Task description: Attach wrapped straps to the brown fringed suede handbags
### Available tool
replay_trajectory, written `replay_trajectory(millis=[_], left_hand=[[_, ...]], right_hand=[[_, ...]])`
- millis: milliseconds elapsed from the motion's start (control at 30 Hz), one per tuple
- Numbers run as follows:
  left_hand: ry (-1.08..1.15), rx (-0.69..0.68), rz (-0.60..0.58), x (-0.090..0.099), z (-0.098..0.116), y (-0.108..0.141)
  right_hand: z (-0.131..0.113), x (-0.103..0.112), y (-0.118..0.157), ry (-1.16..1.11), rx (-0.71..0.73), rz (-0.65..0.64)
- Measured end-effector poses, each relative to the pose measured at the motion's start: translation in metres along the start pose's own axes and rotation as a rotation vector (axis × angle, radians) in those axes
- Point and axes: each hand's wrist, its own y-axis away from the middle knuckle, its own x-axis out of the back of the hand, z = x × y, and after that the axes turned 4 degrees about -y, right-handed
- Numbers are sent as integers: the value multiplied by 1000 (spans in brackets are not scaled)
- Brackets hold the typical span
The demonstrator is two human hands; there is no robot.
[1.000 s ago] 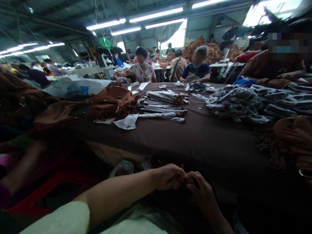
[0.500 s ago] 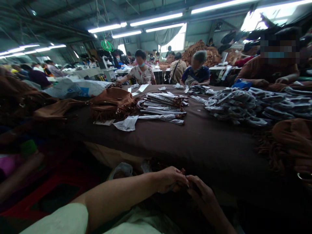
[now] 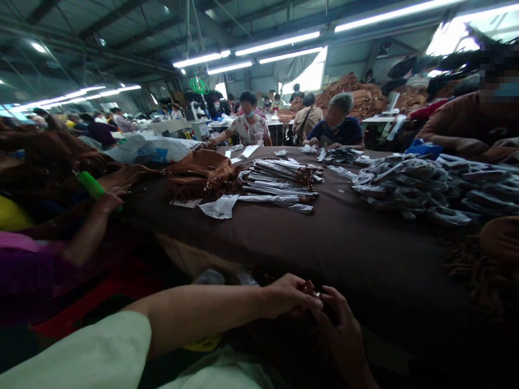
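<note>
My left hand (image 3: 288, 296) is closed in a pinch on a small brown strap end (image 3: 309, 286), which pokes up above its thumb and finger. A shiny metal bit (image 3: 318, 295) shows beside the strap, between both hands. My right hand (image 3: 340, 320) meets it from the right with its fingers bent and their tips at the metal bit. What hangs below the hands is too dark to make out. Both hands are over my lap, in front of the near table edge.
On the brown-covered table (image 3: 284, 237) lie a fringed brown bag (image 3: 200, 170), a stack of wrapped straps (image 3: 279, 181) and a heap of wrapped straps (image 3: 409, 183). A co-worker's hand (image 3: 109, 200) at left holds a green brush (image 3: 91, 185). Other people sit across the table.
The view has swung left. The metal bit shows between my fingers now, and my right fingers are more bent. At left, the co-worker's hand with the green brush has risen to the bags.
</note>
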Motion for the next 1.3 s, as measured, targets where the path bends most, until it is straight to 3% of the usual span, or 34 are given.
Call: replay_trajectory(millis=[133, 233, 300, 433, 500, 667, 833, 967, 1133, 1300], left_hand=[[77, -169, 183, -18, -15, 1], [147, -142, 114, -16, -16, -5], [153, 1, 17, -7, -8, -10], [-26, 459, -304, 17, 17, -23], [-80, 547, -397, 25, 25, -28], [-100, 503, -414, 25, 29, -28], [-353, 315, -226, 19, 36, -13], [-438, 195, -290, 20, 47, -5], [-340, 338, -393, 28, 50, -8], [-153, 466, -423, 33, 46, -15]], right_hand=[[-5, -6, 3, -19, -98, 101], [-2, -4, 5, -39, -88, 75], [1, -2, 6, -35, -59, 46], [4, -4, 11, -12, 14, -26], [4, -9, 14, 8, 46, -10], [5, -14, 18, 41, 139, 99], [1, -8, 17, 46, 216, 78], [-4, -5, 14, 34, 226, 50], [-1, -4, 12, 19, 222, -8], [5, -4, 11, 57, 229, 10]])
